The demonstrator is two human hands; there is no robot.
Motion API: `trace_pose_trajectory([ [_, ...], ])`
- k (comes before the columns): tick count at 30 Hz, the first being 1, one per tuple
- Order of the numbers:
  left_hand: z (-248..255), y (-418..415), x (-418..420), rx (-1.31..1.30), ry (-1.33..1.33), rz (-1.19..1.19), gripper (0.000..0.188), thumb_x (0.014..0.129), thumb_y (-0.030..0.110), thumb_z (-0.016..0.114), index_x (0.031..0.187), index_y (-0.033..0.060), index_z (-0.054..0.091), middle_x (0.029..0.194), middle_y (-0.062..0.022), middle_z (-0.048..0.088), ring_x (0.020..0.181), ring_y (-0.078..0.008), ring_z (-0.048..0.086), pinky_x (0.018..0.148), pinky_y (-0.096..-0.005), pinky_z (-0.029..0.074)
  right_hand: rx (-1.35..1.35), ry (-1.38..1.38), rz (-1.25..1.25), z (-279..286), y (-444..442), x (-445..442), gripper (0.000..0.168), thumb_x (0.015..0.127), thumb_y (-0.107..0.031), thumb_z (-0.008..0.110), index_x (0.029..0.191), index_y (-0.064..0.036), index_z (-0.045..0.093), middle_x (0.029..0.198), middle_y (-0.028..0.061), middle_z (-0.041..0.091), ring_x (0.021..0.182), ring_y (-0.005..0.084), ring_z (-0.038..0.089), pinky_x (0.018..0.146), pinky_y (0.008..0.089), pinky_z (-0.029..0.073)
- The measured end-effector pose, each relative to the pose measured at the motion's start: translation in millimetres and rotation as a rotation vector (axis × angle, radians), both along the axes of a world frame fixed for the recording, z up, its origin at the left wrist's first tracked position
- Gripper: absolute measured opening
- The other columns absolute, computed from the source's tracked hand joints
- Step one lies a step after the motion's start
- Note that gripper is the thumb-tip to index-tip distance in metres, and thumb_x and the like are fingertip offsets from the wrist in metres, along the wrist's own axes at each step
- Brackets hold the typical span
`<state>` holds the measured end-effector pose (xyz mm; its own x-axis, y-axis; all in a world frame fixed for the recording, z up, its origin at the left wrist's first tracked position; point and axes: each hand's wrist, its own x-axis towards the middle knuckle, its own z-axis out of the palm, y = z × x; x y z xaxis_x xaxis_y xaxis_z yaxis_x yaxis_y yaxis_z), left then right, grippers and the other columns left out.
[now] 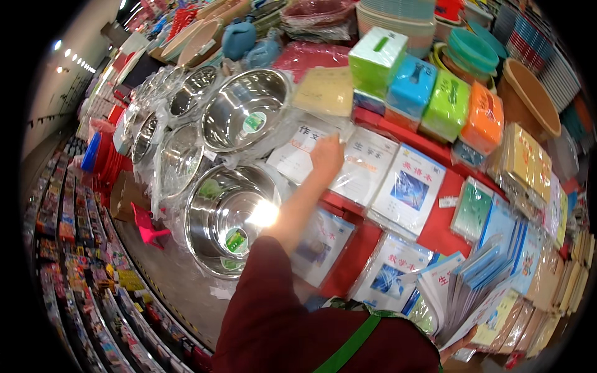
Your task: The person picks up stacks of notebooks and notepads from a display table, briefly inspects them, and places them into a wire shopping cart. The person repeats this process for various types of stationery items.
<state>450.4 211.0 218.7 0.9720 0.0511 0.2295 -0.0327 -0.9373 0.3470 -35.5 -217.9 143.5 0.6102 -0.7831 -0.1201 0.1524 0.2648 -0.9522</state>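
Note:
My left hand [328, 156] is stretched over the red table, its fingers bent at the upper edges of two white exercise-book packs. One is a writing-book pack [291, 158] on the left, the other a white pack [366, 170] on the right. Whether the fingers grip an edge is hard to make out. At the lower right my right hand [461, 346] holds a fanned bundle of exercise books [480, 284] from below. Beside the left hand lies a pack with a blue picture [410, 184]. Nearer my body are two similar packs [326, 242] [392, 272].
Shiny stainless-steel basins [247, 109] in plastic wrap crowd the left. Tissue packs [413, 86] stand in a row at the back, near plastic tubs [471, 51]. Brown paper packs [527, 163] lie at right. A pink stool [147, 226] stands on the floor by merchandise shelves [93, 279].

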Motion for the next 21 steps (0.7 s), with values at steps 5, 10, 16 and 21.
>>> trace_pose_trajectory([
  [5, 30.6, 107.4, 44.4, 0.504, -0.309, 0.085, 0.068, 0.071, 0.032, 0.071, 0.130, 0.0123, 0.044, 0.108, -0.0090, 0.053, 0.098, -0.0272, 0.048, 0.081, -0.0406, 0.039, 0.179, 0.048, -0.028, 44.1, 18.7, 53.4, 0.064, 0.090, -0.040, 0.043, 0.141, -0.006, 0.027, 0.147, 0.0120, 0.024, 0.133, 0.0277, 0.027, 0.110, 0.0432, 0.020],
  [10, 4.1, 165.1, 54.2, 0.789, -0.407, -0.007, 0.072, 0.064, 0.032, 0.071, 0.129, 0.0144, 0.047, 0.090, -0.0028, 0.051, 0.086, -0.0202, 0.049, 0.067, -0.0369, 0.039, 0.075, 0.169, 0.056, 62.9, 42.5, 100.5, 0.063, 0.091, -0.041, 0.042, 0.140, -0.005, 0.027, 0.147, 0.0129, 0.024, 0.132, 0.0291, 0.028, 0.110, 0.0433, 0.021],
  [16, 7.3, 164.5, 53.6, 0.804, -0.456, -0.003, 0.084, 0.055, 0.035, 0.077, 0.131, 0.0140, 0.047, 0.085, -0.0008, 0.050, 0.083, -0.0173, 0.050, 0.065, -0.0337, 0.039, -0.074, 0.230, 0.155, 58.0, 76.2, 141.6, 0.062, 0.092, -0.041, 0.041, 0.140, -0.004, 0.028, 0.146, 0.0141, 0.024, 0.131, 0.0307, 0.029, 0.110, 0.0434, 0.021],
  [21, 4.7, 157.3, 71.3, 0.795, -0.449, -0.048, 0.086, 0.056, 0.034, 0.077, 0.133, 0.0121, 0.044, 0.089, -0.0020, 0.052, 0.086, -0.0181, 0.052, 0.068, -0.0337, 0.040, -0.384, 0.260, 0.172, 58.8, 99.0, 137.0, 0.062, 0.093, -0.042, 0.040, 0.139, -0.003, 0.028, 0.146, 0.0150, 0.024, 0.131, 0.0321, 0.030, 0.109, 0.0435, 0.021],
])
